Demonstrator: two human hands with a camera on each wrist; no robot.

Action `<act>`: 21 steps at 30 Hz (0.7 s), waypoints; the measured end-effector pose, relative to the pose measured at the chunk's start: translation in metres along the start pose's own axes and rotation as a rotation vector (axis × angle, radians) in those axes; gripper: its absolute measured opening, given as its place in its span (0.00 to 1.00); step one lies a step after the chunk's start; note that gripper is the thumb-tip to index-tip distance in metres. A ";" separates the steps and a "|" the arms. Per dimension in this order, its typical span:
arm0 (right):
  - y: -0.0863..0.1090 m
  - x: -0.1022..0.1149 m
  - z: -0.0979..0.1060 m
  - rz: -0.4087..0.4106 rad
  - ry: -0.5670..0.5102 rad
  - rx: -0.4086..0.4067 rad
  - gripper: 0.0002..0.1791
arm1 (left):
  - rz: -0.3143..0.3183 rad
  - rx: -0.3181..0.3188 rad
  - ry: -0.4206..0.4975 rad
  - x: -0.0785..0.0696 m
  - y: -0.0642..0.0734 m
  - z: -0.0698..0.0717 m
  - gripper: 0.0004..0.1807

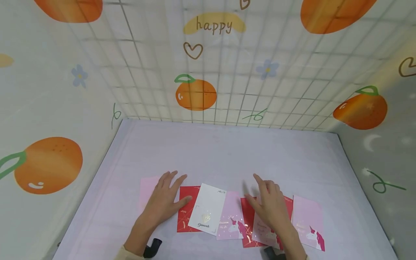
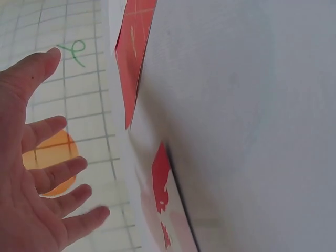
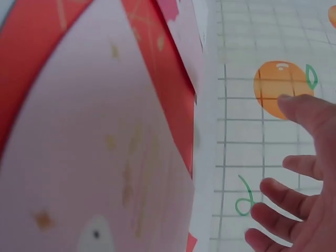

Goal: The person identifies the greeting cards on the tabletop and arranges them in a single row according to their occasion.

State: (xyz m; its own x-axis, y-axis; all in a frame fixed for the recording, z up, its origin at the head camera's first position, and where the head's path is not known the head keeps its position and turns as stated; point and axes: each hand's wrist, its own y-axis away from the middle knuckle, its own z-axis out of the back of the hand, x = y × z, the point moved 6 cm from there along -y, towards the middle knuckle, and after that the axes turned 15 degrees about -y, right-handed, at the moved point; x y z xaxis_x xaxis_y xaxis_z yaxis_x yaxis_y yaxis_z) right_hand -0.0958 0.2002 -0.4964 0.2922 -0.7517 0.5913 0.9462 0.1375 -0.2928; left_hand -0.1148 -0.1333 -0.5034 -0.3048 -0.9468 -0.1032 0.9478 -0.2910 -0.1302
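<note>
My left hand (image 1: 164, 200) hovers with spread fingers over a plain-looking pink card (image 1: 147, 187), its thumb overlapping a red card (image 1: 186, 218). A white card (image 1: 209, 206) marked "Diamonds" lies tilted across that red one and beside a pink unicorn card (image 1: 232, 207). Farther right, my right hand (image 1: 271, 206) has its fingers extended above another red card (image 1: 247, 220) and a pink card (image 1: 261, 233), partly hiding both. In the right wrist view this pink card (image 3: 94, 136) fills much of the left side. Neither hand holds anything.
One more pink unicorn card (image 1: 307, 213) lies at the right end of the row. The cards rest on a pale tabletop (image 1: 227, 155). A white grid (image 1: 227, 79) stands behind a curtain printed with oranges at the back. Black wrist mounts (image 1: 152, 248) sit by the forearms.
</note>
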 end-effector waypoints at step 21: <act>0.000 0.010 -0.034 -0.184 -0.152 0.100 0.42 | 0.087 0.123 0.166 -0.013 -0.010 -0.007 0.37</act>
State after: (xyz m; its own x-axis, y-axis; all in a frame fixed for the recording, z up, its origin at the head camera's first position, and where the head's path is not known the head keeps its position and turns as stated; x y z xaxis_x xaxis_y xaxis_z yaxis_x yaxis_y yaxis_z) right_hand -0.0973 0.1708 -0.5155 0.1247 -0.6655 0.7359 0.9922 0.0764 -0.0990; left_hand -0.1213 -0.1166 -0.5078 -0.2227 -0.9364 -0.2714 0.9724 -0.2332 0.0067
